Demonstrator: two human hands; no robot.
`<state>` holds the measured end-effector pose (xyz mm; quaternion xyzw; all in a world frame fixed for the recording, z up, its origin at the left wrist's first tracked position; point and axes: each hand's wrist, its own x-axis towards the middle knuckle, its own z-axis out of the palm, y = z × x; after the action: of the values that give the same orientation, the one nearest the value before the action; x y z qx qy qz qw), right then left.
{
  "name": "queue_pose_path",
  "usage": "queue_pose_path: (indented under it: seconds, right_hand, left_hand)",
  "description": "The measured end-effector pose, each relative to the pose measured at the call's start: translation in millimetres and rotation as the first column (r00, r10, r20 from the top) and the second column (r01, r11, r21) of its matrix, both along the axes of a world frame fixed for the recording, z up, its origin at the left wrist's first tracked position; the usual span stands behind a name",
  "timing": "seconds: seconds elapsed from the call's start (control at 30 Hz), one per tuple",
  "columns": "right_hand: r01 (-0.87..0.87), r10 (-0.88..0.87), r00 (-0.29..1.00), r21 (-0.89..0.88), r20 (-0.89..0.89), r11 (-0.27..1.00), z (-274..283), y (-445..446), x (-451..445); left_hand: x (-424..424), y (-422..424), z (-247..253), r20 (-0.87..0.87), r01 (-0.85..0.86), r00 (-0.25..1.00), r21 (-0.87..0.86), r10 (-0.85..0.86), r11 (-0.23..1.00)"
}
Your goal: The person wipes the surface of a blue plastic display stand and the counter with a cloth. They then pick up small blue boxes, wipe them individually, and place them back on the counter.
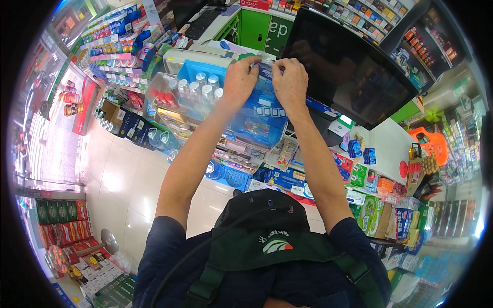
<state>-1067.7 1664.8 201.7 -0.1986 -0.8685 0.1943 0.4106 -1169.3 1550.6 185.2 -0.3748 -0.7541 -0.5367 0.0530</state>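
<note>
Both of my hands reach forward over the shop counter's display. My left hand (241,82) is at the top left corner of a blue translucent plastic package (258,119), its thumb and fingers pinched on the upper edge. Across from it, my right hand (290,82) has its fingertips on the dark blue printed top of the same package; its grip is partly hidden. Left of the package, several capped bottles or cans (194,88) stand in a clear bin beside a blue box (202,69). A large black monitor (346,69) stands just right of my right hand.
A rack of tubes (119,46) rises at the left. Blue packets (362,152) and an orange plastic basket (429,146) sit on the white counter to the right. Boxed goods (369,215) line the right side; an open carton of cans (123,119) and water jugs (163,140) stand below left.
</note>
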Motion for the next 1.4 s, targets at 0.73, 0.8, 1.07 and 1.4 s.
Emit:
queue_pose_path:
  seconds: [0.73,0.8,1.07,1.4]
  right_hand:
    - [-0.155,0.143,0.985,0.123,0.098,0.98,8.0,-1.6,-5.5]
    - [-0.172,0.166,0.983,0.087,0.076,0.981,9.2,-2.4,-2.8]
    - [-0.208,0.193,0.975,0.153,0.107,0.966,10.6,2.5,-1.2]
    - [-0.27,0.25,0.961,0.211,0.114,0.94,6.8,9.4,-0.8]
  left_hand:
    - [-10.6,-7.9,-5.4,0.018,-0.01,1.0,-0.002,0.01,1.0]
    - [-13.3,-7.0,-7.8,-0.094,-0.046,0.995,-0.09,0.038,0.995]
    - [-14.9,-0.7,2.5,-0.234,-0.112,0.97,-0.225,0.058,0.968]
    - [-13.1,-3.5,3.4,-0.196,-0.093,0.979,-0.222,0.049,0.971]
